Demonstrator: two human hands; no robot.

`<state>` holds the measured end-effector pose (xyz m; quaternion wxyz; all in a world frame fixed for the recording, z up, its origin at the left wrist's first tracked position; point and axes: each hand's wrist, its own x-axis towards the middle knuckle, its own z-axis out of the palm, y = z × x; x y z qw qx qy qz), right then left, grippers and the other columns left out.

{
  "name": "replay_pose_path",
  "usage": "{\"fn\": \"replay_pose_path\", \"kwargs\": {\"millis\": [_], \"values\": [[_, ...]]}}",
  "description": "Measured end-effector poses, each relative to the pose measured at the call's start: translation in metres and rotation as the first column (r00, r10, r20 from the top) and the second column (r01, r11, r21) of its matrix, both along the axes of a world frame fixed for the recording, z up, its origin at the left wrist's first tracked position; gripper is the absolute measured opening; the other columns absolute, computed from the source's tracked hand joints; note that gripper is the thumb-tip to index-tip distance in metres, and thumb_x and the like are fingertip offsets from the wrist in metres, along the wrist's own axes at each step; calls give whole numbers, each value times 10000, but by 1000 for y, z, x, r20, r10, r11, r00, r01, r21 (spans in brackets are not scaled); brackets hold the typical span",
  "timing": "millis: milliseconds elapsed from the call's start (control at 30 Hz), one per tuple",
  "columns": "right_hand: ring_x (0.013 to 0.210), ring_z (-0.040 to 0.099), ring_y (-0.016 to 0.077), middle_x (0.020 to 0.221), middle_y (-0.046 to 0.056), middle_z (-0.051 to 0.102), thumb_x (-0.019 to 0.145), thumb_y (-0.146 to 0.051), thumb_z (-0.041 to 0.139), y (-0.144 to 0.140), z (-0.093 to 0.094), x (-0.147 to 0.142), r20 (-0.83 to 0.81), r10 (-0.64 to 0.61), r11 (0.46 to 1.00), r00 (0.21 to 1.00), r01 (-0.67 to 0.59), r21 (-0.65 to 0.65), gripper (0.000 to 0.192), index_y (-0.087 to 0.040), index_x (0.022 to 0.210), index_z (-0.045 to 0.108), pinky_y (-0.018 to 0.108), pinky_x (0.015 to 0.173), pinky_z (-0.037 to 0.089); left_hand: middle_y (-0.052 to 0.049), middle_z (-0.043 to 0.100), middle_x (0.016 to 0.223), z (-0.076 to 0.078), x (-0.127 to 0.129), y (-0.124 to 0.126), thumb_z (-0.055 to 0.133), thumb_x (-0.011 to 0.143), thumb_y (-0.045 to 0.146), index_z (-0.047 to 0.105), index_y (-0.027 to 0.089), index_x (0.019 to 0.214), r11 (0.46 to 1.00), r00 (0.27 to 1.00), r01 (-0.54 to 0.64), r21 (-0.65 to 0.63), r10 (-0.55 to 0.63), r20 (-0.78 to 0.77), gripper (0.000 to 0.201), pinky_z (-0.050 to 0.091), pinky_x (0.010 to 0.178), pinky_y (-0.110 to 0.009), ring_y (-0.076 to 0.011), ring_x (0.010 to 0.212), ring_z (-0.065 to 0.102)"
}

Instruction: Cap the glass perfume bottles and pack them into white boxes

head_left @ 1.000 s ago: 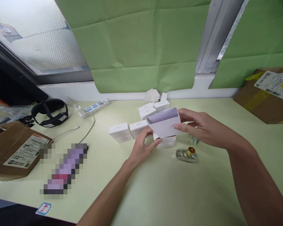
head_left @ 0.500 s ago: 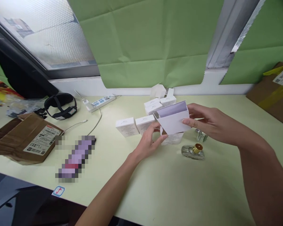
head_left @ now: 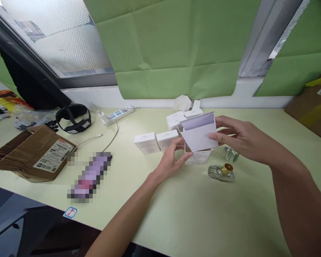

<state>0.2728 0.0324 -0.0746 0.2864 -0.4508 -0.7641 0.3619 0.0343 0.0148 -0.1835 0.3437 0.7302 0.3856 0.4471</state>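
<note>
Both my hands hold a small white carton (head_left: 199,137) with an open top flap just above the pale green table (head_left: 198,214). My left hand (head_left: 171,160) pinches its lower left corner. My right hand (head_left: 237,137) grips its right side, thumb behind and fingers in front. A glass perfume bottle with a gold cap (head_left: 221,172) lies on its side just below my right hand. A second small glass piece (head_left: 232,154) sits under my right palm. Closed white boxes (head_left: 147,142) stand in a row left of the carton, with more (head_left: 176,117) behind it.
A brown shipping parcel (head_left: 34,153) lies at the left. Behind it are a black strap device (head_left: 73,117) and a white power strip (head_left: 119,114) with a cable. Another cardboard box (head_left: 314,107) sits at the far right. Green paper covers the window behind.
The view has shifted so the scene sits a little further right. My hands keep their hold on the carton and its flap stands slightly more upright.
</note>
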Motion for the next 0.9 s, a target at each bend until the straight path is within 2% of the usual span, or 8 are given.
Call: {"fn": "replay_pose_path", "kwargs": {"millis": [200,367,667,900], "values": [[1107,658,285,1372,-26,613,906,-425,619,0,0,2,54,4,1000,999,-4,-1,349,-415,1254,619,399,791,555,-94,570,1264,0,1,1,621,934,367,427,247,1298,1000,1000,-7,-9,7,20,430,516,997,-450,-218,1120,594],[1150,638,287,1299,-22,662,908,-415,609,-1,0,0,78,-6,1000,997,7,-19,364,-419,1272,613,413,821,550,-94,583,1263,0,2,1,626,932,358,434,238,1280,1000,1000,-4,-15,5,30,415,516,1001,-447,-213,1116,606],[1127,645,301,1352,-8,629,887,-427,629,1,-2,-1,54,14,999,998,-11,-53,377,-390,1262,630,420,818,553,-105,569,1306,0,3,1,632,930,341,413,235,1300,1000,999,-7,-3,7,36,443,532,983,-441,-218,1137,608],[1051,665,289,1177,-1,707,863,-437,648,3,-1,-2,38,24,999,999,-23,-34,277,-374,1129,695,439,829,571,-109,563,1332,-2,2,1,644,922,352,402,243,1320,1000,999,-6,-11,6,51,478,534,992,-451,-232,1176,597]]}}
